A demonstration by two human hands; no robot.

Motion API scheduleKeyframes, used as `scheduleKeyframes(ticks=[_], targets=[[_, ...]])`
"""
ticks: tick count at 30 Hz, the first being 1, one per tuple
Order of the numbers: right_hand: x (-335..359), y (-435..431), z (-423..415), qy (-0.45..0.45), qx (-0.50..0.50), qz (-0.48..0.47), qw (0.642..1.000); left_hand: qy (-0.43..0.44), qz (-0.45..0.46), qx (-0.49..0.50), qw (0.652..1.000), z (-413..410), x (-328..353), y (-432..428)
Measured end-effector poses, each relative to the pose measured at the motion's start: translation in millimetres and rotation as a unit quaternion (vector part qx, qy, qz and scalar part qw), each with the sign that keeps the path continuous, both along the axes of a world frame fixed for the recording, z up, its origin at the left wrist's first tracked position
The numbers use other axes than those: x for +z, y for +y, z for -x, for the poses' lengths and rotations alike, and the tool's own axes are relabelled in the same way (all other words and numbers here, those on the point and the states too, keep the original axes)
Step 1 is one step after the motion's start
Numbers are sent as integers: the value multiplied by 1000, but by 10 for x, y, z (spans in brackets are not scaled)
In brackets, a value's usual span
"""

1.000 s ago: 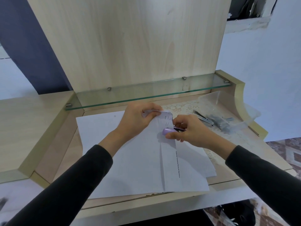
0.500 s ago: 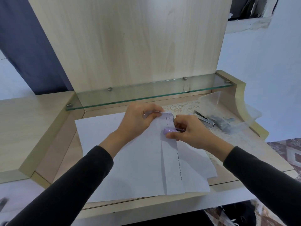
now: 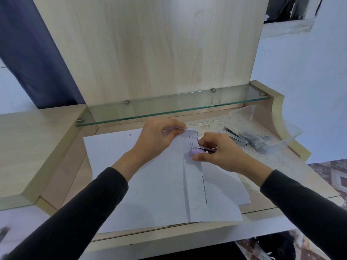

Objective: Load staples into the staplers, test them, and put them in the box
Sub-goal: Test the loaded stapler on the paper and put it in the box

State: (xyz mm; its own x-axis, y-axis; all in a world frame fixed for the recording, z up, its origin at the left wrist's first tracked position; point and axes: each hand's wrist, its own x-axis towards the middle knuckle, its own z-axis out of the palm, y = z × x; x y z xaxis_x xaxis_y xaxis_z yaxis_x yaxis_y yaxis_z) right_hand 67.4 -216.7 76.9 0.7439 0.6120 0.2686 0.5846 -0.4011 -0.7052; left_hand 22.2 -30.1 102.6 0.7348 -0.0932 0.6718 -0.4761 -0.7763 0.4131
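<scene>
While the paper (image 3: 159, 184) is pinched at its top fold by the left hand (image 3: 159, 139), the lilac stapler (image 3: 195, 152) is gripped at that fold by the right hand (image 3: 219, 154). Judged light, stiff and smooth, it is best squeezed top and bottom.

The paper (image 3: 150, 184) lies on the counter (image 3: 62, 177) in front of you. Your left hand (image 3: 155, 139) grips its far edge. Just to the right, your right hand (image 3: 219, 154) holds a stapler (image 3: 195, 152) on the paper's right edge. Farther right, on a mat (image 3: 206, 124), a second stapler (image 3: 235, 136) lies against the box (image 3: 244, 113). A glass shelf (image 3: 169, 107) runs behind them all.
</scene>
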Motion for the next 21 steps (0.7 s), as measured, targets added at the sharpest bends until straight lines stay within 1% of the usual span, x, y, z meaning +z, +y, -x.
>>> scheduleKeyframes(ticks=[5,9,12,14,17,19,21], targets=[[-1,34,-3,-24,-6,11,1000,6,1,-6,1000,1,-25,1],[-16,30,8,-13,-7,1,1000,3,-4,-4,1000,-10,-27,14],[-17,-4,11,17,1,12,1000,4,-13,3,1000,-37,-51,46],[-38,-46,-14,22,5,37,999,13,-7,16,1000,-60,-85,89],[-96,-133,-86,27,-22,83,996,38,1,31,999,-94,-150,157],[-176,-162,-127,11,-29,133,991,57,-11,40,997,-119,-213,188],[-274,-154,-145,-17,-14,177,984,97,-15,50,994,-140,-290,207]])
